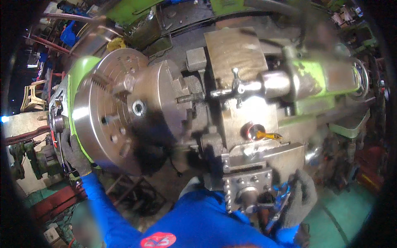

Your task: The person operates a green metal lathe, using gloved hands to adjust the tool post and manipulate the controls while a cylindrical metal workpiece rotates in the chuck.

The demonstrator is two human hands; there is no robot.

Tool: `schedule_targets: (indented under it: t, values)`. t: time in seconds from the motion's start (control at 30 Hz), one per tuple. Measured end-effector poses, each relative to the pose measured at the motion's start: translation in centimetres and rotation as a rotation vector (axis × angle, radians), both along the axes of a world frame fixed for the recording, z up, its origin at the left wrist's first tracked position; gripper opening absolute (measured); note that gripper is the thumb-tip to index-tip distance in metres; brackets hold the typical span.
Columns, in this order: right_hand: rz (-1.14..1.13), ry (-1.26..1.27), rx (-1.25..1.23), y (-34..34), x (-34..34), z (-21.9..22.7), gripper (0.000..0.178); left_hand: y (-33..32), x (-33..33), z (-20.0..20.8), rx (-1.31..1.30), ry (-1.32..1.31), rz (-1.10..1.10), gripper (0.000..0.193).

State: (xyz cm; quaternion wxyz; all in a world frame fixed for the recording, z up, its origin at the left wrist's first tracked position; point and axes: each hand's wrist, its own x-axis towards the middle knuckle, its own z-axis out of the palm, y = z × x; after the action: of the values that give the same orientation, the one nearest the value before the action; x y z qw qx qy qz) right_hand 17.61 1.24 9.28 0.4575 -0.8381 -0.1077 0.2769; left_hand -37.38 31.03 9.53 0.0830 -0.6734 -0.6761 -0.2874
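My left hand, in a grey glove, reaches to the headstock's left side. Its fingers close about a lever there, though partly hidden. In front of me is a lathe's large round chuck. A drill bit in a drill chuck points at it from the right. Down at the lower right, my right hand, also gloved, curls beside a blue and metal object near the tool post. What exactly its fingers grip is blurred.
The green tailstock stands at the right with a handwheel. A cup with a yellow-handled brush sits on the carriage plate. Flat metal plate lies behind the drill. A green tray is farther right.
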Motion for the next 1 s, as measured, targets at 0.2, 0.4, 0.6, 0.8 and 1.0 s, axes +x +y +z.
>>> schedule_targets:
  t: [0.2, 0.4, 0.6, 0.8, 1.0]
  values:
    - [-0.053, -0.082, 0.137, 1.0, -1.1, -0.1, 0.022, 0.0, -3.4, -0.4, -0.055, 0.357, 0.098, 0.036]
    - [-0.126, 0.071, 0.09, 1.9, -1.7, 1.0, 0.026, -0.1, -1.6, -0.2, -0.071, 0.28, 0.16, 0.035]
    - [-0.086, -0.068, 0.074, 1.1, -0.2, 0.3, 0.028, 0.0, 0.0, 0.2, 0.015, 0.022, 0.018, 0.033]
    - [0.079, -0.274, 0.055, 1.0, -0.5, 0.3, 0.031, -1.0, 1.8, 1.1, 0.016, 0.121, 0.097, 0.038]
    - [0.15, -0.354, 0.129, 0.9, -0.2, -0.4, 0.029, -1.4, 0.1, -0.3, 0.255, 0.05, -0.022, 0.036]
